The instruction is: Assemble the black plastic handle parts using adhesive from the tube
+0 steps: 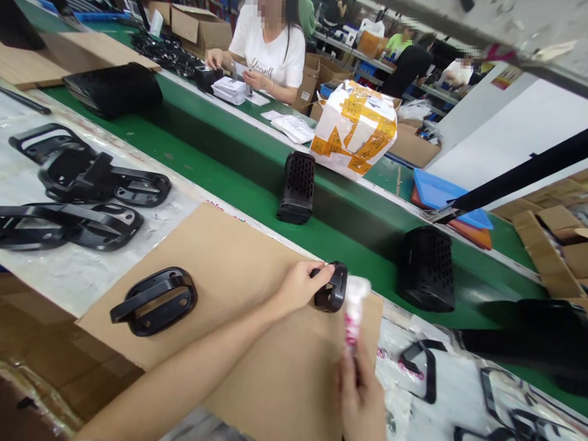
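My left hand (304, 284) grips a small black plastic part (331, 287) with a loop, held over the upper right of a brown cardboard sheet (279, 368). Just right of that part, my right hand (362, 396) is closed around a blurred stick-like tool (353, 312) with pink marks and a white, wrapped-looking top. Whether the tool touches the part cannot be made out. A black oval base with a raised handle (159, 299) lies on the left of the cardboard.
Black handle parts (93, 175) lie at left, black frames (428, 373) at right. Beyond runs a green conveyor (194, 159) carrying perforated black housings (298, 187). A person in a white shirt (275, 56) handles papers across it, near a taped white box (355, 127).
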{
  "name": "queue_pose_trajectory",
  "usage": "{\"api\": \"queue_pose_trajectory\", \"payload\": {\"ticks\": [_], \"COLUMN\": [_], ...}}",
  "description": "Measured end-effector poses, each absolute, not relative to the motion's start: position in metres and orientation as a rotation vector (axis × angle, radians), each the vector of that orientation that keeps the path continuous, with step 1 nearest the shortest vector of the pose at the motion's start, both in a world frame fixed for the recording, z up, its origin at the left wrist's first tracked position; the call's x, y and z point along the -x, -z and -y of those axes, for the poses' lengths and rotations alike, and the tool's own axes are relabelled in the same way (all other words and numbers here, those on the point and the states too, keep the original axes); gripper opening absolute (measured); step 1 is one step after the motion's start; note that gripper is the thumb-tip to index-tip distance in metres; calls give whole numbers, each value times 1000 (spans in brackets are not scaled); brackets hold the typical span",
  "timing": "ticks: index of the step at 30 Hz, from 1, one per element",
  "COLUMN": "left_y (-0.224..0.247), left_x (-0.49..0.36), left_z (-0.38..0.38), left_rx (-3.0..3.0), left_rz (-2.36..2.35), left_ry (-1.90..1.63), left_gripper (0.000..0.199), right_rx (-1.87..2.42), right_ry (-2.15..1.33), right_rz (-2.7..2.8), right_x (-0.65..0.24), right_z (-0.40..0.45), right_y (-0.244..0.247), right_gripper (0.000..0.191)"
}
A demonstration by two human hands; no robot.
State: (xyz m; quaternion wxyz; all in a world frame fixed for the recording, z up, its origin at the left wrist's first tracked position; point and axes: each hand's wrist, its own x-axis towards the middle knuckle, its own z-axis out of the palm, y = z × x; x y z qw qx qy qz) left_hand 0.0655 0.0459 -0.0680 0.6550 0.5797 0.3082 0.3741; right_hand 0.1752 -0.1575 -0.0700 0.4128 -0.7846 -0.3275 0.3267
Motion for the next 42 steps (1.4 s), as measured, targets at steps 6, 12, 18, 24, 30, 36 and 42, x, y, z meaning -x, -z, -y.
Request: {"api": "queue_pose_trajectory", "payload": {"ticks": [6,12,18,24,30,36,42], "left_y": [69,63,44,46,38,47,58], "left_x": [-64,-53,-41,-39,-39,-42,-53], "left_z": [-55,-73,-74,-72,-66,-74,-63], "left_rx": [-1106,-503,-401,-382,-522,-603,-799], "left_rz": [-691,-566,-353,-349,-301,-254,-379], "left_ry": [-837,-779,-713,-710,-785,-796,-710], "left_gripper": [45,54,52,47,38,38,33], "right_rx": [2059,2280,2160,1764,1457,1435,1498], "right_ry": [-747,-546,-269,-874,-1080,-714,-475], "right_rz": [930,915,1204,921,969,1039,1020], "right_x": [-176,-194,-208,-179,-154,-165,-165], "right_z": [150,170,172,119,48,36,47], "right_y": [50,58,75,33,39,58,76], "right_gripper": [69,57,39,45,48,40,25]}}
